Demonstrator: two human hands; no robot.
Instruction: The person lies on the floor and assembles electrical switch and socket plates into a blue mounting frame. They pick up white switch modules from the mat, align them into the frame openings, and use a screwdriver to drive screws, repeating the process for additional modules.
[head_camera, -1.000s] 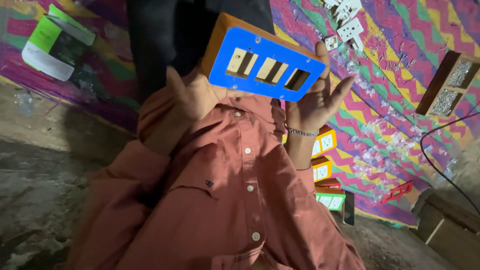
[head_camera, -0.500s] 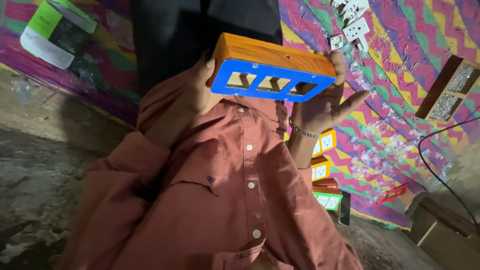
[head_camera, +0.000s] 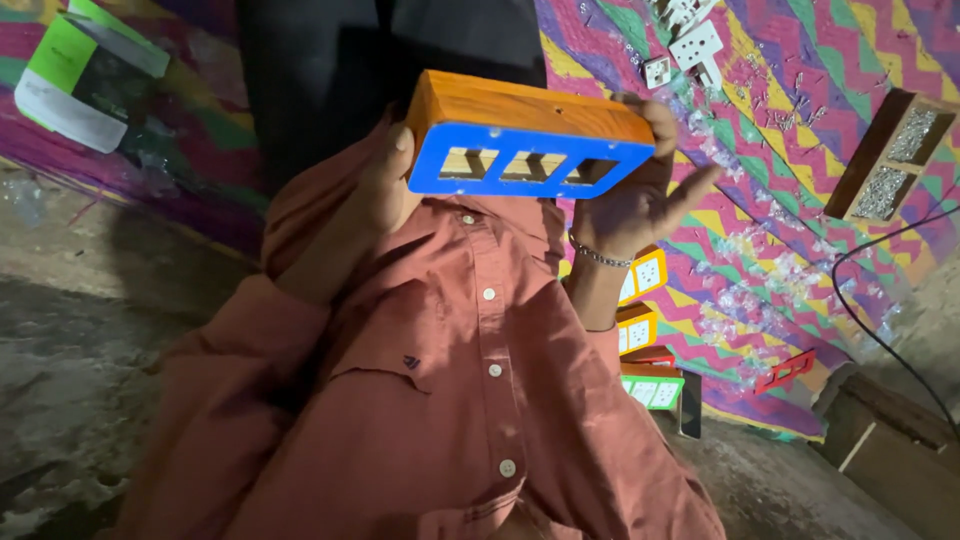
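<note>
I see one package: a flat box (head_camera: 85, 75) at top left on the patterned mat, tilted, green and white with a dark middle panel; near the right wrist sits a stack of small boards (head_camera: 645, 330) with yellow, red and green frames around white faces; no screens or signs that I can make out.

Below me my rust-red buttoned shirt (head_camera: 450, 400) fills the middle of the view, over a mat with zigzag stripes (head_camera: 800, 200) in purple, green, yellow and pink. On the mat to my right sit a wooden tray of screws (head_camera: 890, 160), a few white switch plates (head_camera: 690, 45) and a stack of small boards with yellow, red and green frames (head_camera: 645, 330), with a black cable (head_camera: 880, 330) curving past. At the upper left lies a green and white box (head_camera: 85, 70), beside bare grey concrete floor (head_camera: 80, 350).
</note>
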